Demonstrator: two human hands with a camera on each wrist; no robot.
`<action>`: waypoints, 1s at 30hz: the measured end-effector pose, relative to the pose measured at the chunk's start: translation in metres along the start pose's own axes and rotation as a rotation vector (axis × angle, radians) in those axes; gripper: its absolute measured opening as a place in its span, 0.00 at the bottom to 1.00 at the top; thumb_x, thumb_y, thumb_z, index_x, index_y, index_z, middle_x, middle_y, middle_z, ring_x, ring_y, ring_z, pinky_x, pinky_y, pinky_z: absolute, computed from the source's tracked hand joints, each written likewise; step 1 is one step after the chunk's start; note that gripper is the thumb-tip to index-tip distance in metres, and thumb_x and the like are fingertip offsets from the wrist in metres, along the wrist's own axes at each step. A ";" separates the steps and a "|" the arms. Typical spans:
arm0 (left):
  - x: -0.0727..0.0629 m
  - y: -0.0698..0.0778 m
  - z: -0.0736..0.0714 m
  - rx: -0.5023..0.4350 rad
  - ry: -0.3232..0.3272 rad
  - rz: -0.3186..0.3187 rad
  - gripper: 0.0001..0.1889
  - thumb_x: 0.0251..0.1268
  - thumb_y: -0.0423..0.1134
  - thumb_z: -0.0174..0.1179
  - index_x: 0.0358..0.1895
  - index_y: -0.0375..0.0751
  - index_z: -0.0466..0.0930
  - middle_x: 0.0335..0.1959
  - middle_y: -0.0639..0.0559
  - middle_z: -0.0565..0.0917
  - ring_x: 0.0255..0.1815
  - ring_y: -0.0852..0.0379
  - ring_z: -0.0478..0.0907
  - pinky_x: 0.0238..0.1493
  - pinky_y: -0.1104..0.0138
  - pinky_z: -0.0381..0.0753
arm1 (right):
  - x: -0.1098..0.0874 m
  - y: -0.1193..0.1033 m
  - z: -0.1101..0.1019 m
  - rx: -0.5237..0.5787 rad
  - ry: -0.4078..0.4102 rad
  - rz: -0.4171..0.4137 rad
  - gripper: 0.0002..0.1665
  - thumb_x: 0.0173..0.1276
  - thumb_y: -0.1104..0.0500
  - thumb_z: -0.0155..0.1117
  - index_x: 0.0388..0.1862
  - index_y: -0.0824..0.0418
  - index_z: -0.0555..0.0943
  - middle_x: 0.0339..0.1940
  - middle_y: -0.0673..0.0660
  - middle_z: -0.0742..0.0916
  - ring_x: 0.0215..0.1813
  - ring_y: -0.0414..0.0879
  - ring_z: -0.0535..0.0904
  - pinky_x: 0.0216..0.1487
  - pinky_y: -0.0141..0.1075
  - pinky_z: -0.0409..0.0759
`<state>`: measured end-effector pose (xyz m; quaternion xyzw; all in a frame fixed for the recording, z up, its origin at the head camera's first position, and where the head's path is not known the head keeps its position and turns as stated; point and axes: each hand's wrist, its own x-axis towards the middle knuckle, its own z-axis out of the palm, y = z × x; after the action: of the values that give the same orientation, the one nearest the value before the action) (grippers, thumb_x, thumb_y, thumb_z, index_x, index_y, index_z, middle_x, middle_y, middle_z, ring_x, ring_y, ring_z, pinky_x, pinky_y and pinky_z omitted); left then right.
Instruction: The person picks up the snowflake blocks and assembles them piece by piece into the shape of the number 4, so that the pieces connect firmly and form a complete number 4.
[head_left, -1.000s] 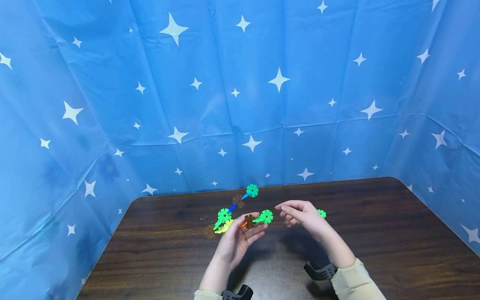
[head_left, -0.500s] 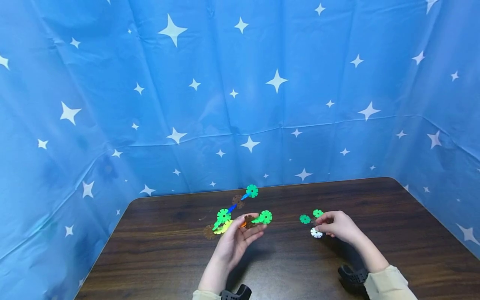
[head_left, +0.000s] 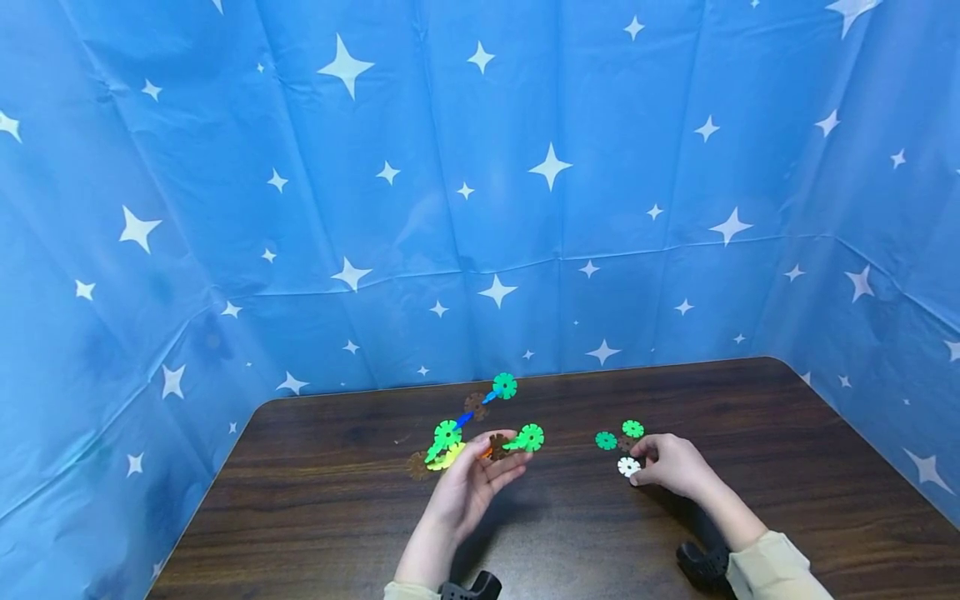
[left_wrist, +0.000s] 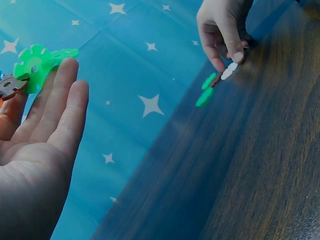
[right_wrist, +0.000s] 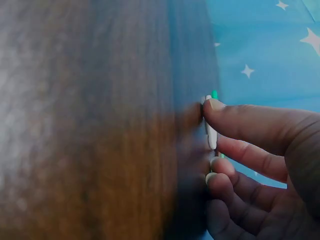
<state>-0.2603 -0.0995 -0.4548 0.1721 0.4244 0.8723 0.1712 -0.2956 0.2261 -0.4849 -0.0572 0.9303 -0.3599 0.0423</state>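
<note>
My left hand (head_left: 468,487) holds a chain of interlocking snowflake discs (head_left: 447,432) above the table, between thumb and fingers. Green, yellow, orange, brown and blue pieces make up this chain, and a green disc (left_wrist: 36,67) shows beyond the fingertips in the left wrist view. On the right, my right hand (head_left: 678,468) pinches the edge of a white snowflake disc (head_left: 627,468) at the tabletop. The right wrist view has the thumb against the white disc (right_wrist: 211,134), seen edge-on. Close by lie a dark green disc (head_left: 605,442), a light green disc (head_left: 633,429) and a brown disc (head_left: 626,444).
A dark wood-grain table (head_left: 315,517) spreads beneath both hands. Behind it and at both sides hangs a blue curtain (head_left: 420,208) with white stars. Black camera mounts (head_left: 701,565) sit on the wrists.
My right hand has moved right and down from near the chain to the loose discs, and its fingers are now at the white disc. The left hand and chain stay nearly still.
</note>
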 end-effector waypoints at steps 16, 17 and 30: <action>0.000 -0.001 0.001 0.000 0.014 -0.001 0.17 0.77 0.43 0.42 0.51 0.42 0.80 0.53 0.46 0.81 0.56 0.46 0.78 0.64 0.54 0.69 | -0.002 -0.004 0.003 -0.025 -0.011 -0.023 0.13 0.48 0.64 0.75 0.32 0.62 0.80 0.21 0.51 0.75 0.24 0.45 0.68 0.26 0.37 0.66; 0.000 -0.002 0.001 -0.001 0.014 -0.001 0.17 0.77 0.43 0.42 0.51 0.42 0.80 0.53 0.46 0.81 0.56 0.47 0.78 0.64 0.54 0.69 | -0.002 -0.004 0.002 -0.022 -0.016 -0.025 0.14 0.48 0.65 0.75 0.33 0.62 0.80 0.21 0.51 0.75 0.24 0.45 0.68 0.26 0.37 0.66; -0.001 0.000 0.000 -0.010 0.011 -0.002 0.17 0.77 0.43 0.42 0.51 0.41 0.80 0.52 0.45 0.81 0.57 0.46 0.78 0.63 0.55 0.70 | 0.001 -0.003 0.002 0.023 -0.062 -0.044 0.15 0.48 0.66 0.75 0.34 0.62 0.80 0.23 0.52 0.74 0.26 0.45 0.68 0.28 0.37 0.65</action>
<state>-0.2594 -0.0993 -0.4551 0.1661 0.4212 0.8751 0.1708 -0.2960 0.2227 -0.4841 -0.0881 0.9229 -0.3694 0.0640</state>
